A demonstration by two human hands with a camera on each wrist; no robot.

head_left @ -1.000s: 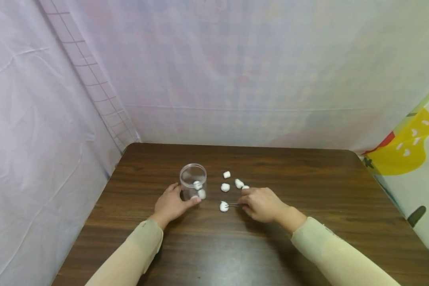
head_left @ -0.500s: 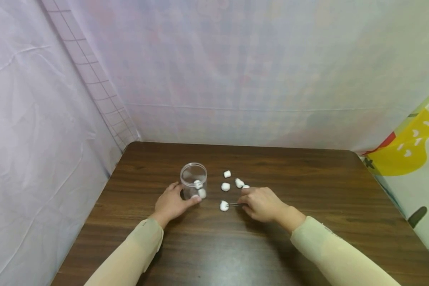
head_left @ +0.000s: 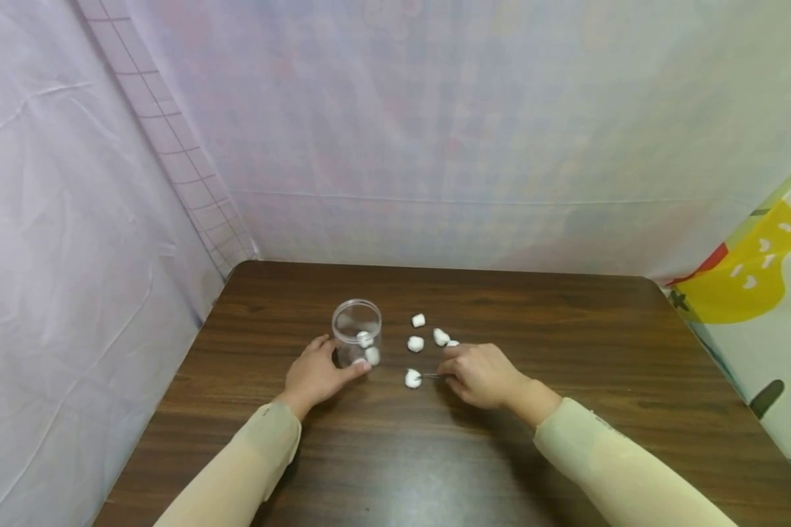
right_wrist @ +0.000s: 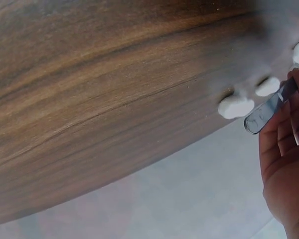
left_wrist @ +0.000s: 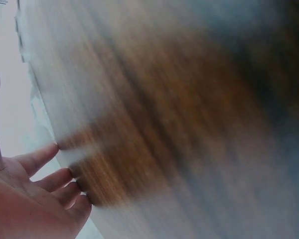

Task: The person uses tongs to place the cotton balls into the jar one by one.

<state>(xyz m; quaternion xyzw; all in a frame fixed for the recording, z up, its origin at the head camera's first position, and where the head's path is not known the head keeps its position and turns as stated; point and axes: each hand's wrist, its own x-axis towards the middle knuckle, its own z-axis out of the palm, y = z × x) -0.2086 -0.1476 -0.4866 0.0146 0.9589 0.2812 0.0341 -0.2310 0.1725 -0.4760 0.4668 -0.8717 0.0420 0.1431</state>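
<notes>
My left hand (head_left: 316,375) holds the side of a clear open jar (head_left: 357,322), thumb in front and fingers at its left. Several white cotton balls (head_left: 372,356) lie inside the jar. With my right hand (head_left: 481,375) I pinch metal tweezers (head_left: 430,375). Their tips touch a cotton ball (head_left: 412,378) on the table, right of the jar. In the right wrist view, the tweezers' rounded end (right_wrist: 259,119) sticks out past my fingers. My spread left fingers (left_wrist: 55,179) show in the left wrist view, where the jar is hard to make out.
Beyond the tweezers lie more cotton balls, one nearest the back (head_left: 418,320), one in the middle (head_left: 415,344) and one to the right (head_left: 441,337). Another (head_left: 453,343) is partly hidden by my right hand. Pale curtains (head_left: 435,146) hang behind the brown table (head_left: 567,315).
The tweezers' two tips, seen apart earlier, now look drawn together at the cotton ball. Both hands and the jar stay almost where they were.
</notes>
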